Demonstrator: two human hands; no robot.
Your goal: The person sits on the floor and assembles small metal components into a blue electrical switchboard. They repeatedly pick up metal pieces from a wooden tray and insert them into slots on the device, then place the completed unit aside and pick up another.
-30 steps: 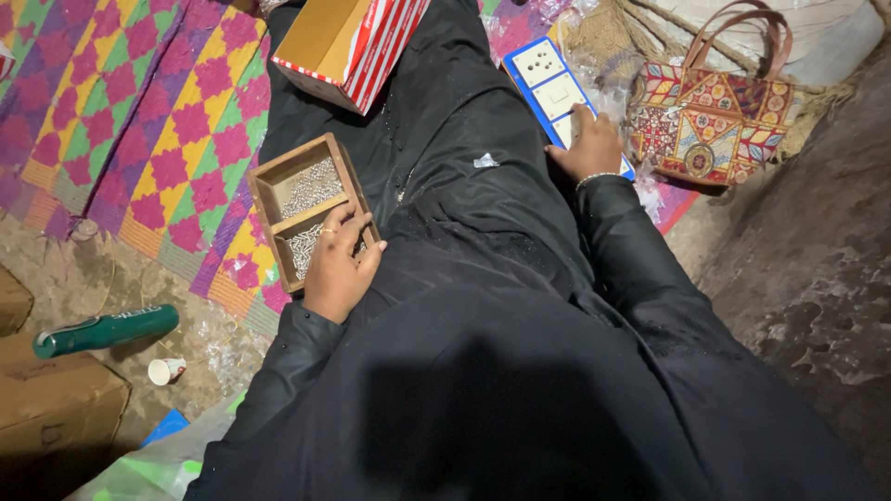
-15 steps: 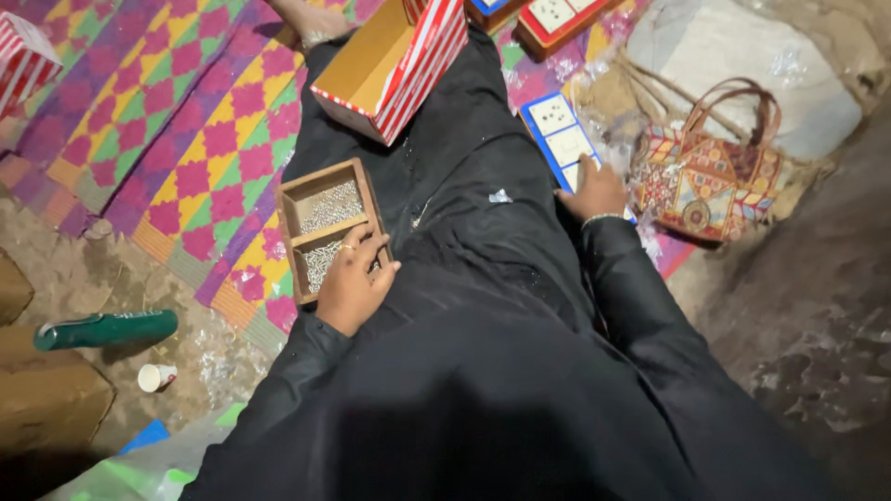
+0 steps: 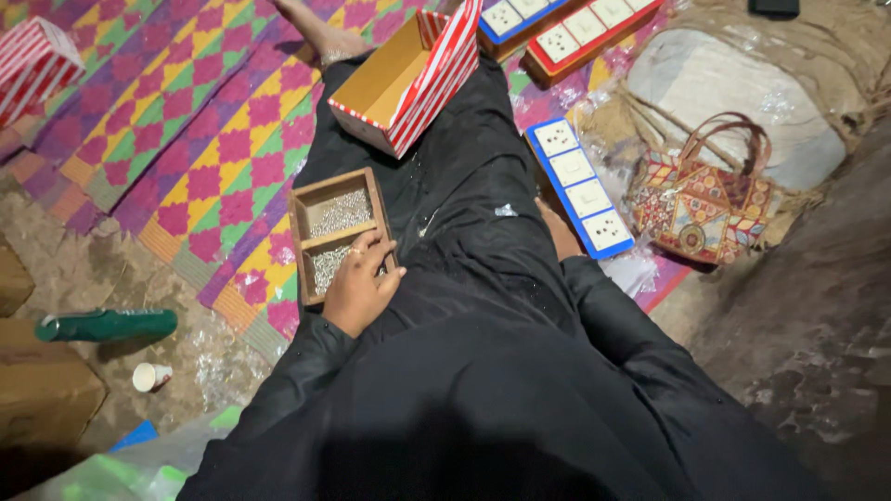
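While the left hand (image 3: 357, 289) dips curled fingers into the near compartment of the wooden screw tray (image 3: 336, 232) beside the lap, pinching lightly seems wise; the right hand (image 3: 560, 234), fingers hidden, rests by the blue switch panel (image 3: 580, 186)

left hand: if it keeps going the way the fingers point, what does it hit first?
The left hand points up-frame, over the near compartment of the wooden tray. It would probably meet the small silvery parts there first, then the divider; its height above them is unclear.
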